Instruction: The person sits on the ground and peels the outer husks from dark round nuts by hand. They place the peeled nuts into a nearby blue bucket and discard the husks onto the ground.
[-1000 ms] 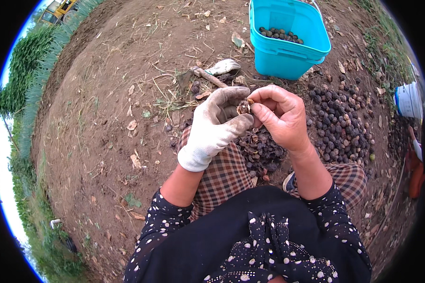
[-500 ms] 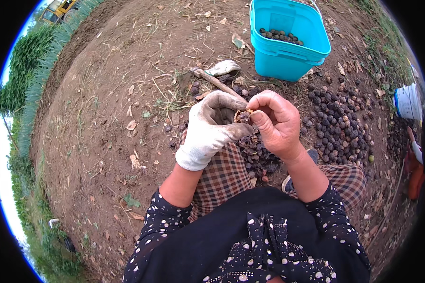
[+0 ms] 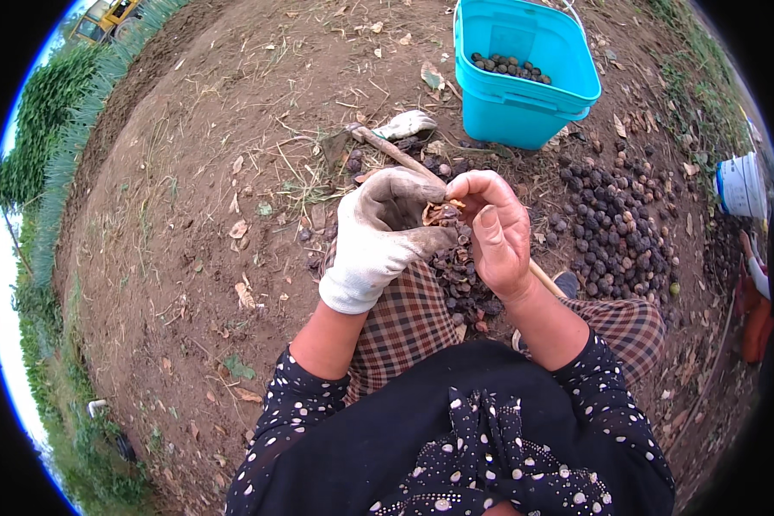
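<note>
1. The left hand (image 3: 385,236) wore a dirty white glove and was curled closed around a small brown nut (image 3: 441,212), with only a bit of the nut showing at the fingertips.
2. The right hand (image 3: 496,230) was bare, its fingers bent and pinching the same nut from the other side, thumb pointing down. Both hands met on it.
3. The nut was held in the air above the person's lap, over a checked cloth (image 3: 408,320) with a scatter of dark nuts (image 3: 461,277) on it.
4. A wooden stick (image 3: 387,147) lay on the ground just beyond the hands, its far end beside a pale rag (image 3: 407,125).
5. A blue tub (image 3: 518,107) stood farther out, upper centre-right, with a thin layer of dark nuts in the bottom.
6. A wide pile (image 3: 615,228) of dark round nuts lay on the soil to the right of the hands, between the tub and the person's right knee.
7. A white bucket (image 3: 740,185) was at the right edge, partly cut off.
8. The ground (image 3: 189,215) was bare brown soil with dry leaves and twigs, and a grass strip ran along the left rim.
9. The person wore a dark top with pale dots.
</note>
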`<state>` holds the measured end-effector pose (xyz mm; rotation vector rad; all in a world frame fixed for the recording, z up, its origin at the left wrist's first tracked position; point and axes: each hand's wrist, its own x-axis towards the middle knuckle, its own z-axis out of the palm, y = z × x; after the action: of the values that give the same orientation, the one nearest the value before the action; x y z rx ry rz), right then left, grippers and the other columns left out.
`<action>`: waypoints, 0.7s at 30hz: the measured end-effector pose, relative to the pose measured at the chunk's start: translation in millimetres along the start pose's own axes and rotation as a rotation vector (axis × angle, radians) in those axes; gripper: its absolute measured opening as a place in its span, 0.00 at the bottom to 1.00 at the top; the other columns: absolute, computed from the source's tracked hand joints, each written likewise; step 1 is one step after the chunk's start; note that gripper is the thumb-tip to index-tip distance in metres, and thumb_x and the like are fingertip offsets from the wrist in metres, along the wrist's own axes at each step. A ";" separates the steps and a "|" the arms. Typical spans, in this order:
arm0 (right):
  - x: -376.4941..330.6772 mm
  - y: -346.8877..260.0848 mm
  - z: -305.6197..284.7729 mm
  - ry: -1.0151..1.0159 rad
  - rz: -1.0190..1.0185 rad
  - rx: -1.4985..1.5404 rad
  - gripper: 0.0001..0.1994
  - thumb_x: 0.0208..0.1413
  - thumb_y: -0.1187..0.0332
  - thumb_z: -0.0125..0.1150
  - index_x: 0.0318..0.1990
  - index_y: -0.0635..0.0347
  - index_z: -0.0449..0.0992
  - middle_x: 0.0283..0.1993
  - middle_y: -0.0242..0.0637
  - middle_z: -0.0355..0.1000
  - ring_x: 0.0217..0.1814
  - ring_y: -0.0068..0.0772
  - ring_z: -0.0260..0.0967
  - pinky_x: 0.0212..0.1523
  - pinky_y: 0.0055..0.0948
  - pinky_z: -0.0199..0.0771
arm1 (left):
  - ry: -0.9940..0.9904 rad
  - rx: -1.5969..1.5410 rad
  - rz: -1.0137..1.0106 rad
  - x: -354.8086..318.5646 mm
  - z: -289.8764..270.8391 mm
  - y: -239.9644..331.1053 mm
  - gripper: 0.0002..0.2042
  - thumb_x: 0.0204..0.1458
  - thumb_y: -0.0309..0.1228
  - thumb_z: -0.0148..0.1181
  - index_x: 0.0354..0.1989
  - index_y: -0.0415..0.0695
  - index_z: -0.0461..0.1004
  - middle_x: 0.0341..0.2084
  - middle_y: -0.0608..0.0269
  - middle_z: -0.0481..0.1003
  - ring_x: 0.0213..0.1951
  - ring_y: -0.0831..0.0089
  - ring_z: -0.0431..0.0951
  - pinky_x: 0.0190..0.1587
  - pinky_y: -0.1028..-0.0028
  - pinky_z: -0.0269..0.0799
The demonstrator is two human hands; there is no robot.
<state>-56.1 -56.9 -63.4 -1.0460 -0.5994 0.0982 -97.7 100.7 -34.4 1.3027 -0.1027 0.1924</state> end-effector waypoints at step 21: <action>9.1 5.1 -18.9 -0.074 0.434 0.875 0.16 0.68 0.63 0.47 0.55 0.66 0.67 0.39 0.40 0.67 0.26 0.25 0.66 0.30 0.35 0.71 | 0.122 0.009 -0.031 0.2 3.5 1.2 0.19 0.41 0.17 0.74 0.43 0.36 0.75 0.38 0.60 0.79 0.40 0.75 0.80 0.44 0.75 0.78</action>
<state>-37.9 -65.9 -70.6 -0.2992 -0.3210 0.7175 -97.7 97.6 -32.3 1.2978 0.0224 0.2451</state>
